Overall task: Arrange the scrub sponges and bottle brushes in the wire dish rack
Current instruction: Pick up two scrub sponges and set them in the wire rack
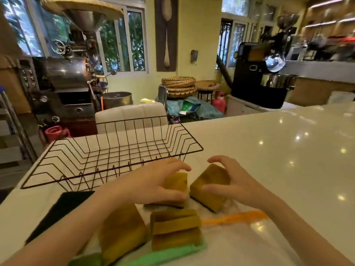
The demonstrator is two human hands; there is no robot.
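The empty dark wire dish rack (107,152) stands on the white counter ahead and to the left. Just in front of it, my left hand (153,181) closes over a yellow scrub sponge (177,182) lying on the counter. My right hand (228,183) grips a second yellow sponge (208,187), tilted up on edge beside the first. Nearer to me lie a stack of yellow sponges (175,228) and another sponge (121,232) to its left. An orange brush handle (236,217) and a green brush handle (163,255) lie across the counter, blurred.
A dark scouring pad (63,210) lies flat at the rack's near left corner. The white counter (278,160) stretches to the right. Beyond the counter are a padded chair back (132,116), coffee roasting machines and stacked woven baskets.
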